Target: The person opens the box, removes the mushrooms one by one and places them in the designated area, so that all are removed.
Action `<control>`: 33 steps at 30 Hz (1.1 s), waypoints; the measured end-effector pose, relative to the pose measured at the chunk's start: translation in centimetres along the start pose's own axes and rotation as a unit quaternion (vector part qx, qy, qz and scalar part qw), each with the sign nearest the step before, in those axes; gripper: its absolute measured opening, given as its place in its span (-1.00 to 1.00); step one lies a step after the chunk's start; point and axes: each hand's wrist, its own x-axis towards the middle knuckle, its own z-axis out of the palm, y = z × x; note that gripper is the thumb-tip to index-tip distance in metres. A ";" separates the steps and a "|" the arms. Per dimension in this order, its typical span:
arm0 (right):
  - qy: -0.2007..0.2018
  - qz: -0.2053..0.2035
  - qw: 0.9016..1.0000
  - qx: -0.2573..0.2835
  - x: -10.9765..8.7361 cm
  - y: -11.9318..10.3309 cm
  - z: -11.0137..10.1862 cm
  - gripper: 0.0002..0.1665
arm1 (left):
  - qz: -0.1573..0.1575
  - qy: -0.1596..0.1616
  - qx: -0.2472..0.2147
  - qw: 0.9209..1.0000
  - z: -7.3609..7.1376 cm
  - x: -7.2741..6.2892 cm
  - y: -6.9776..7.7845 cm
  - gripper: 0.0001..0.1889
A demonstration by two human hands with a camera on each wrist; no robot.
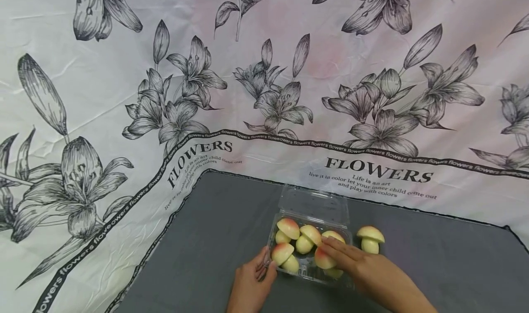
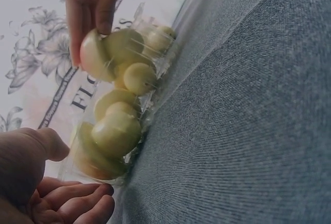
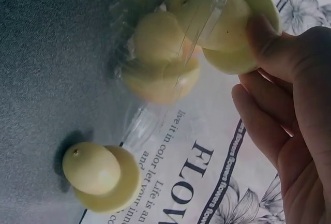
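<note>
A clear plastic box (image 1: 303, 272) with its lid (image 1: 314, 207) folded back holds several mushroom-shaped pieces, pale yellow-green with reddish caps. At the box's near left corner, my left hand (image 1: 253, 278) grips the edge between thumb and fingers. My right hand (image 1: 363, 268) holds a mushroom-shaped piece (image 3: 227, 22) by its cap, thumb on one side and fingers on the other, at the right end of the box. Its stem points down, partly behind the clear wall. Another piece (image 1: 304, 243) lies tilted in the middle of the box.
One more mushroom-shaped piece (image 1: 370, 239) stands upright on the grey cloth (image 1: 223, 221), just right of the box. Behind rises a white sheet (image 1: 285, 161) printed with flowers and lettering, meeting the cloth along a dark border.
</note>
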 end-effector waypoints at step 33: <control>0.056 0.075 0.994 -0.047 -5.2 3.5 -2.8 -0.24 | 0.032 0.004 0.004 0.999 0.3 -0.7 -0.4 -0.33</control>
